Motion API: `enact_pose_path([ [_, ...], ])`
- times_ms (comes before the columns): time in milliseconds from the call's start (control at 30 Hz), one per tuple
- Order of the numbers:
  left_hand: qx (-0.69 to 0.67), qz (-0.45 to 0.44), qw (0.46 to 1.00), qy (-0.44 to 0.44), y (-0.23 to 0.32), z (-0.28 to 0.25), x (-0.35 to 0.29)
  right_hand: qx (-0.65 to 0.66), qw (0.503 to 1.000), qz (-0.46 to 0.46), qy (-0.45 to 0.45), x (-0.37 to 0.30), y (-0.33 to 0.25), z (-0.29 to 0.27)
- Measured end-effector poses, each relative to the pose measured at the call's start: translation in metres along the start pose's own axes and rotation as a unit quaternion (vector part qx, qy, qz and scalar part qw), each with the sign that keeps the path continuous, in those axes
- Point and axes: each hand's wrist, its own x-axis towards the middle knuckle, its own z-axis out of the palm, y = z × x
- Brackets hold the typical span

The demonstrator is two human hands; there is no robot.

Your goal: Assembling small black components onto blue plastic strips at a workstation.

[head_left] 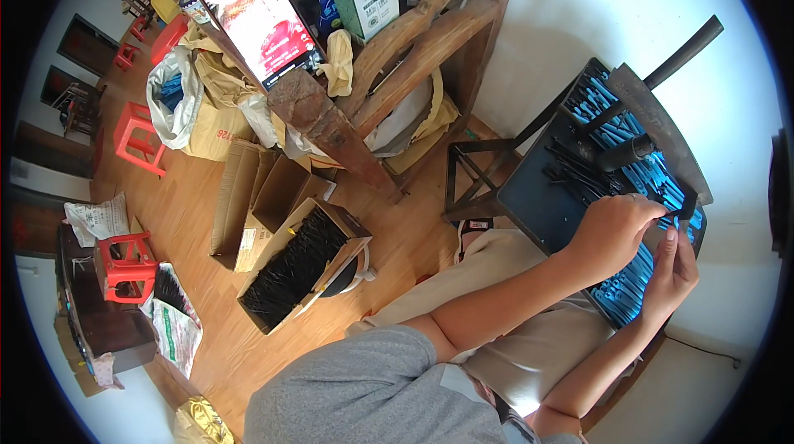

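My left hand (620, 227) and my right hand (672, 270) meet at the lower end of a dark metal hand press (662, 125). The left fingers are pinched together by its black end block (688, 202). Just below, the right thumb and fingers pinch too, with a bit of light blue showing between the hands; what each holds is too small to make out. Under and around the press, many slim blue plastic pieces (622, 293) lie in a tray. Thin black pieces (575, 167) are heaped on the dark table (529, 196) beside them.
A carton of thin black pieces (298, 266) stands on the floor near open cardboard boxes (240, 204). A lit phone (260, 18) leans on a wooden frame (322, 117). Red stools (136, 138) and a white sack (174, 96) are farther left. A white wall borders the table.
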Motion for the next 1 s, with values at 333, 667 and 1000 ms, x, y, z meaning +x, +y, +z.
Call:
enact_pose_path([
  [333,0.001,-0.005,1.000,-0.009,0.0003,-0.0006,0.0000,0.024,1.000,-0.005,-0.005,0.0002,-0.0024,0.0021],
  [667,-0.002,-0.005,1.000,-0.007,0.0004,-0.0003,-0.0003,0.022,1.000,-0.015,-0.005,0.0000,-0.0005,0.0028],
  [1000,-0.002,-0.006,1.000,-0.008,-0.0021,0.0007,-0.0018,0.031,0.999,-0.013,0.000,-0.0002,-0.0005,0.0047],
])
